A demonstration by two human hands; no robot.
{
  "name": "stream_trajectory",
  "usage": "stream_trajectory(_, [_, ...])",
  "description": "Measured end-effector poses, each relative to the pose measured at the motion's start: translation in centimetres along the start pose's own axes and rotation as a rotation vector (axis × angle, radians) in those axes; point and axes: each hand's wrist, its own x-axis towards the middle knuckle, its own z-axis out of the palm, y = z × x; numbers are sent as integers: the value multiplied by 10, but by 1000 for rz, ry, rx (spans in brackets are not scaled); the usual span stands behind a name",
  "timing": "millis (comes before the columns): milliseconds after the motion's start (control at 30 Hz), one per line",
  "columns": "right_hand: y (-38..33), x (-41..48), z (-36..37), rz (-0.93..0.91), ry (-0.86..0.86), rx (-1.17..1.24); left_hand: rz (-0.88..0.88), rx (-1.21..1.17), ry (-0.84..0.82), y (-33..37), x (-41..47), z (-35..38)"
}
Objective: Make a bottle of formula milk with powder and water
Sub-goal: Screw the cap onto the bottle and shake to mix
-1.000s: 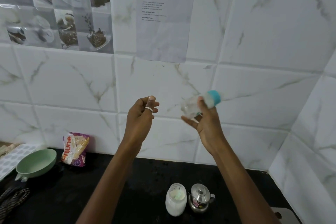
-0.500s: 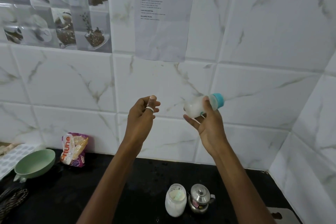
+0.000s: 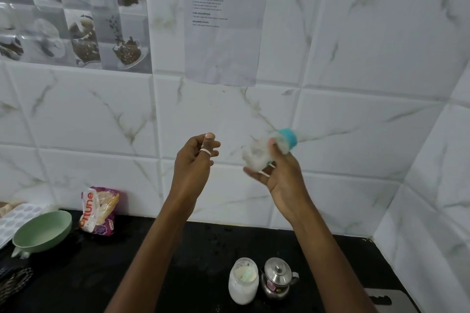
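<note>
The right hand point(image 3: 281, 180) is closed around the baby bottle point(image 3: 267, 152) and holds it up in the air, tipped on its side. The bottle looks blurry, white inside, with its blue cap point(image 3: 288, 138) on and pointing up to the right. The left hand point(image 3: 193, 162) is up too, a little way to the left, fingers curled loosely and holding nothing. The two hands are apart.

Nearest, low on the black counter point(image 3: 152, 262), a jar of white powder point(image 3: 243, 281) stands just left of a small shiny steel pot point(image 3: 277, 277). Further off on the left are a green bowl point(image 3: 42, 231) and a snack packet point(image 3: 99, 209) by the tiled wall point(image 3: 356, 84).

I think this is the shaking step, mixing powder and water. Next, the person should check that no lumps are left, keep the cap tight, then set the bottle down standing up.
</note>
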Motion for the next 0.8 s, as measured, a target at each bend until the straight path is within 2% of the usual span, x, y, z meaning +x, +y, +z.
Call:
stream_trajectory(67, [-1, 2, 1, -32, 60, 28, 1, 5, -3, -1, -1, 0])
stream_trajectory(167, [3, -5, 2, 57, -93, -221, 7, 1, 6, 1, 0, -2])
stream_trajectory(233, [-1, -5, 1, 24, -51, -119, 3, 3, 4, 2, 0, -1])
stream_trajectory(300, [-6, -1, -2, -52, 88, 71, 5, 9, -4, 1, -2, 0])
stream_trajectory(367, [-7, -3, 1, -33, 75, -33, 10, 10, -5, 1, -2, -1])
stream_trajectory(433, [-2, -6, 1, 35, -51, -248, 16, 3, 3, 2, -1, 0])
stream_trajectory(467, [-4, -7, 2, 31, -66, -278, 14, 0, 5, 3, -1, 0])
stream_trajectory(567, [-11, -2, -1, -49, 96, -36, 14, 6, -7, 4, -2, 1])
stream_trajectory(633, [-12, -2, 2, -44, 83, -116, 19, 13, -7, 3, -3, -1])
stream_trajectory(700, [-6, -5, 1, 9, -47, -318, 21, 7, 3, 4, -3, -2])
stream_trajectory(767, [-8, -5, 2, -12, -47, -294, 14, 1, 8, 5, -3, -3])
stream_trajectory(800, [-11, -4, 2, -33, 21, -178, 13, 4, 3, 5, -4, -2])
